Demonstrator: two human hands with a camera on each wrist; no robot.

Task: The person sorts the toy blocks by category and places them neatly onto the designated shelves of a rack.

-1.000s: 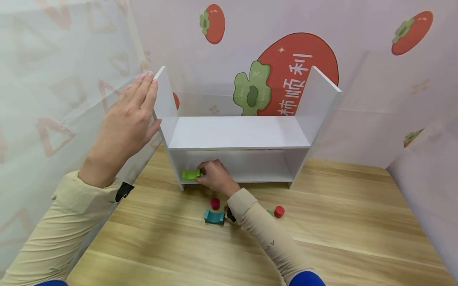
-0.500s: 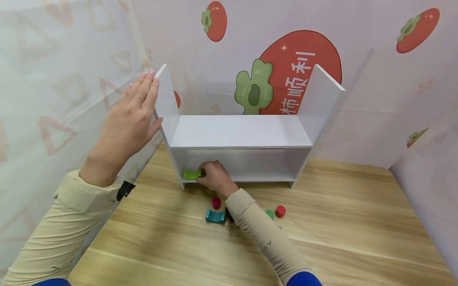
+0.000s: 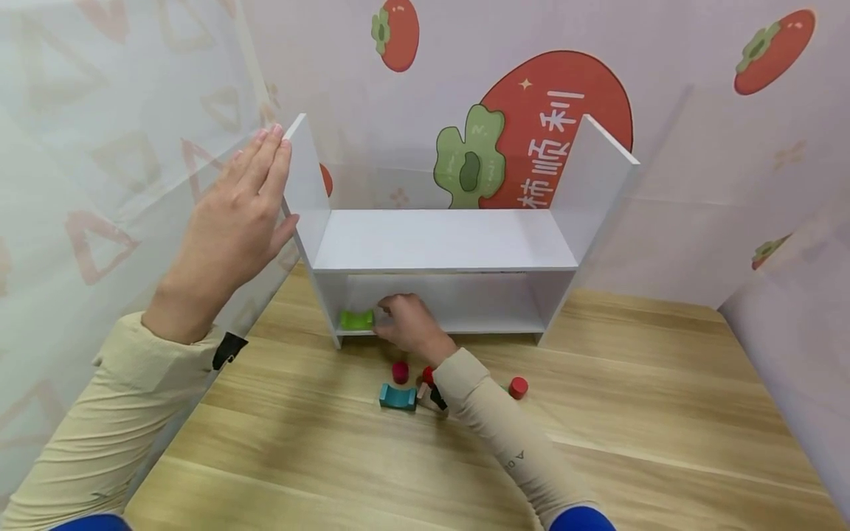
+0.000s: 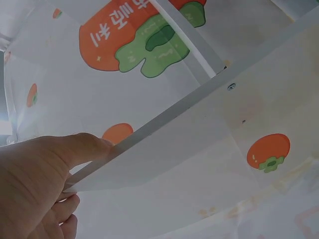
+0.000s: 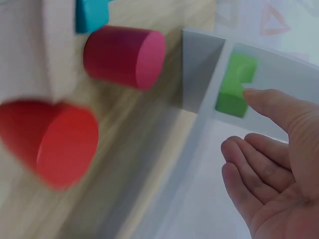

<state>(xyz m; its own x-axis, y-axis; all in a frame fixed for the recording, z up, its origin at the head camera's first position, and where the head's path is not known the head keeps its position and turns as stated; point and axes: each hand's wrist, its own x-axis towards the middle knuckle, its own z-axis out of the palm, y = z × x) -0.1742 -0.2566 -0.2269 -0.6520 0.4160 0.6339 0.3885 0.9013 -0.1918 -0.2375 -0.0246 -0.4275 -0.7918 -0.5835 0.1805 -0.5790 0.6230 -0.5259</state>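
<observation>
Our left hand lies flat with straight fingers against the outer face of the left side panel of the small white two-tier wooden shelf, fingertips near the panel's top corner; from the left wrist view the thumb presses along the panel's edge and the hand grips nothing. Our right hand sits at the front of the shelf's lower compartment, fingers loosely spread and holding nothing; in the right wrist view one fingertip is just at the edge of the bright green arch-shaped wooden block, though we cannot tell whether it touches. That green block rests on the lower board at its far left end, close to the left wall. On the light wood-grain table in front of the shelf, beside our right wrist, lie a dark pink wooden cylinder, a teal arch-shaped block just nearer to us, a red piece partly hidden by our beige sleeve, and a red cylinder on the sleeve's other side. Behind the shelf hangs a pale backdrop printed with red persimmons.
</observation>
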